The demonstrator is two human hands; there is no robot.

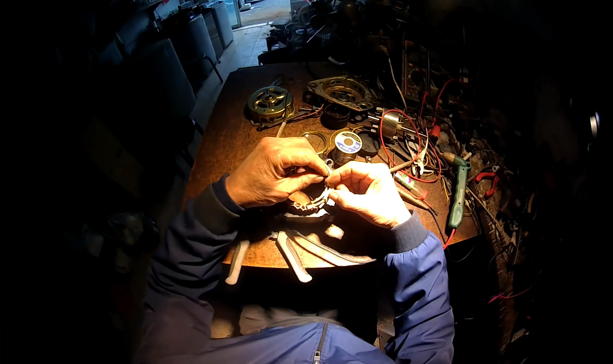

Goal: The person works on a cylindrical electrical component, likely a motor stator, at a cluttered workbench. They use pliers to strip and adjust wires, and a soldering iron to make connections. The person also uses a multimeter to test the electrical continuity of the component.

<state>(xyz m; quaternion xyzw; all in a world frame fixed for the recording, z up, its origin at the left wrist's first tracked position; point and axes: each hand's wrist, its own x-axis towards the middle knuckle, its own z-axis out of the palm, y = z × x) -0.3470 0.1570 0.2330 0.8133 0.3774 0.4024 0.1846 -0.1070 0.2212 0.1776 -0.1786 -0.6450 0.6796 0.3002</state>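
My left hand (274, 172) and my right hand (369, 190) meet over a ring-shaped motor winding (311, 206) with bound coils, near the front of the wooden table. Thumb and fingers of each hand are pinched together at the winding's upper right side. What lies between the fingertips is too small to make out, and the left hand covers part of the ring. Just in front of the winding are pale tool handles (292, 257), pointing toward me. Behind the hands stands a spool (347, 143) with a white and blue label.
A round gold-coloured motor cover (269, 104) and a larger brass-coloured housing (341, 93) lie at the back. To the right are a green-handled soldering gun (458, 192), a looped red wire (383, 125), and a clutter of tools. The table's front edge (268, 266) is close to me.
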